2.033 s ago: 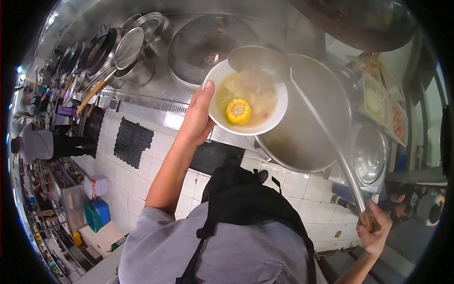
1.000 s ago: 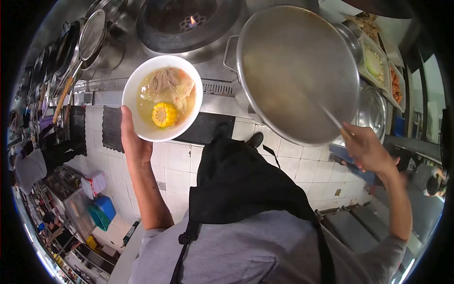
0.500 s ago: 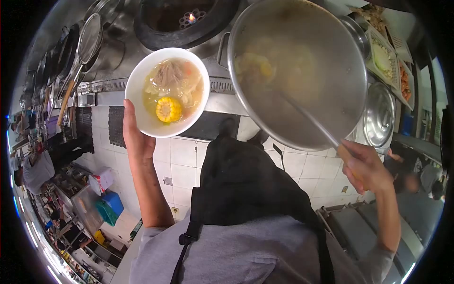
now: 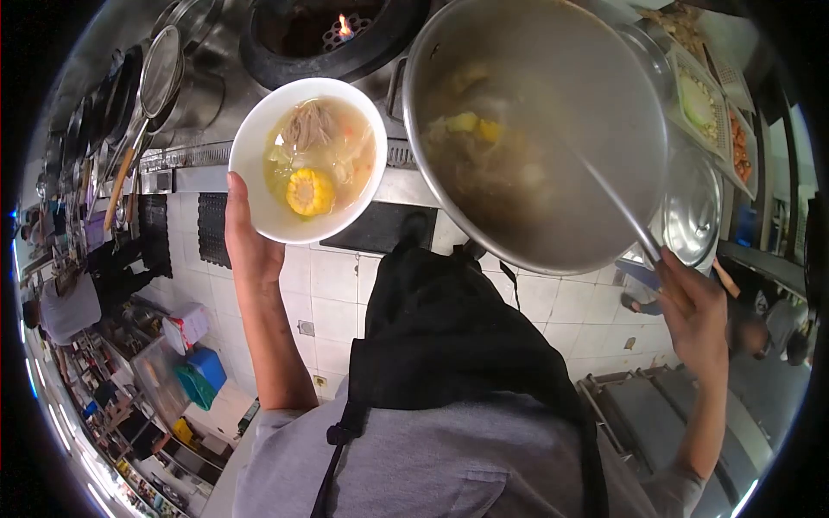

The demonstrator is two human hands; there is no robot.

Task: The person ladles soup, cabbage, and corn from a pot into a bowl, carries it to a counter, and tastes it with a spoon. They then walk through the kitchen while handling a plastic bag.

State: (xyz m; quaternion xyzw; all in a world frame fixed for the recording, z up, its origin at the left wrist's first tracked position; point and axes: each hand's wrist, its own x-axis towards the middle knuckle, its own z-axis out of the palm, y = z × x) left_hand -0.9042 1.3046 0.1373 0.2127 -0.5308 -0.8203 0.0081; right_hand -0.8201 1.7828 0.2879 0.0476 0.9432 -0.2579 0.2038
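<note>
My left hand (image 4: 252, 233) holds a white bowl (image 4: 247, 145) from its left side, the thumb along the rim and the other fingers hidden beneath. In the bowl are broth, a piece of meat (image 4: 311, 127) and a round of corn (image 4: 309, 192). On the right, my right hand (image 4: 693, 306) is closed around the handle of a long metal ladle (image 4: 623, 207). The ladle's lower end is lost in the steamy broth of a large stockpot (image 4: 553, 257), where pieces of yellow food (image 4: 475, 127) show on the left.
A burner (image 4: 345, 33) with a flame is behind the bowl. Right of the pot lie a metal lid (image 4: 693, 211) and trays of chopped food (image 4: 701, 99). Strainers (image 4: 161, 73) hang at the left. Other people stand at the far left (image 4: 69, 306) and far right.
My right hand has moved slightly right, and the ladle with it. The bowl has risen a little in view. More food pieces show in the pot, and the burner flame looks larger.
</note>
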